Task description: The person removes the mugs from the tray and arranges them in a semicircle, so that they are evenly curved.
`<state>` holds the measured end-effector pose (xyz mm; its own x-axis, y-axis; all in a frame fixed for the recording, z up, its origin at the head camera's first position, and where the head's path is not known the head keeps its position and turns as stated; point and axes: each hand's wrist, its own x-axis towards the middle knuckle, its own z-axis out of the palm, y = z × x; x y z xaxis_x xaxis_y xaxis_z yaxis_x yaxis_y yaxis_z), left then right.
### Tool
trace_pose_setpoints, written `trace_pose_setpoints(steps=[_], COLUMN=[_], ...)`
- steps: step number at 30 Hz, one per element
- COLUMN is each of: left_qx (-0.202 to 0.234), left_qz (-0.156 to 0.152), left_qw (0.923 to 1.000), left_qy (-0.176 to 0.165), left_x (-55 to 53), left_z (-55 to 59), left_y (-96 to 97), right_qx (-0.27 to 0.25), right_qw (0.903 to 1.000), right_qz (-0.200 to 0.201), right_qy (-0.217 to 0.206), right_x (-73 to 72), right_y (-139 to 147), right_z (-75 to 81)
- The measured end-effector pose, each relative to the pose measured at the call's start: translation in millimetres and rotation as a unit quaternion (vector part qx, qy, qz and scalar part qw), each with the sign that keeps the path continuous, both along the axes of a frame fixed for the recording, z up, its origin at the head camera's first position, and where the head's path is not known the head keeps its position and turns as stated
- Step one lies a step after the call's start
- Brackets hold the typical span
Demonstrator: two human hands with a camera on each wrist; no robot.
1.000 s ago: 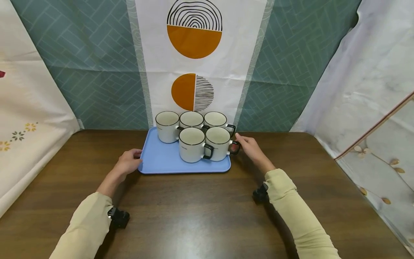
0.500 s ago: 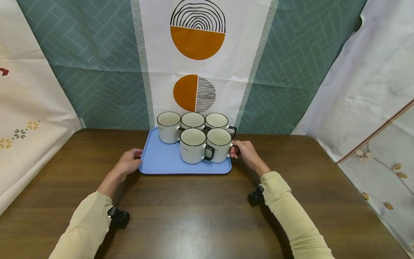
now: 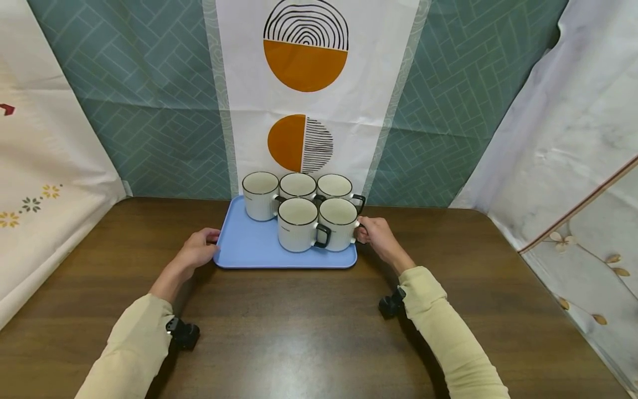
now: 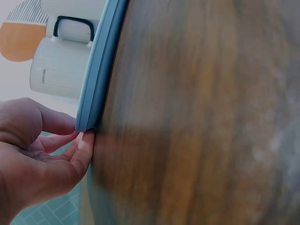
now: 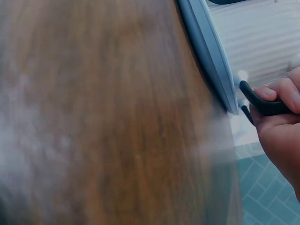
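Note:
A blue tray (image 3: 249, 244) bears several white enamel mugs with black rims and black handles, three at the back and two in front. My left hand (image 3: 196, 249) is at the tray's left edge. In the left wrist view, its thumb and fingers (image 4: 83, 149) pinch the tray's edge. At the right side, my right hand (image 3: 379, 235) grips the handle of the front right mug (image 3: 338, 227). Fingers curl round that black handle (image 5: 267, 107) in the right wrist view. The mug stands upright on the tray beside the front left mug (image 3: 297, 228).
The tray lies near the far edge of a brown wooden table (image 3: 289, 327). Behind it hangs a green and white patterned cloth (image 3: 164, 111). Pale cloths flank the table, a cream one (image 3: 45, 155) at left and a white one (image 3: 538, 160) at right.
My right hand has moved slightly down and left, and its fingers have closed round the front right mug's handle. The left hand has stayed at the tray's edge.

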<state>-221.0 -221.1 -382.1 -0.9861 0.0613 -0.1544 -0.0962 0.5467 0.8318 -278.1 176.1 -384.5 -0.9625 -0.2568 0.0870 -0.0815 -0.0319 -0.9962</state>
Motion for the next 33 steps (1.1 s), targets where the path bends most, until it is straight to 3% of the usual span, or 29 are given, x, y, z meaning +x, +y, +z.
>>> trace_pose_setpoints(steps=[8,19,24,33], left_qx=[0.006,0.012,0.018,0.027], left_qz=[-0.005,-0.007,-0.007,-0.007], left_qw=[0.9999,0.9998,0.9997,0.9996], left_qy=[0.011,0.012,0.015,0.005], left_x=[0.1,-0.4,0.1,0.1], left_z=[-1.8,-5.8,-6.2,-5.0], left_y=[0.1,1.0,-2.0,-6.4], right_qx=[-0.008,0.002,-0.020,-0.053], right_qw=[0.9999,0.9988,0.9968,0.9945], right_qz=[-0.005,-0.048,-0.074,-0.084], right_qy=[0.012,0.009,0.023,0.034], right_x=[0.8,10.0,12.1,16.6], right_y=[2.0,4.6,6.8,16.1], right_z=[1.3,5.4,17.6,50.3])
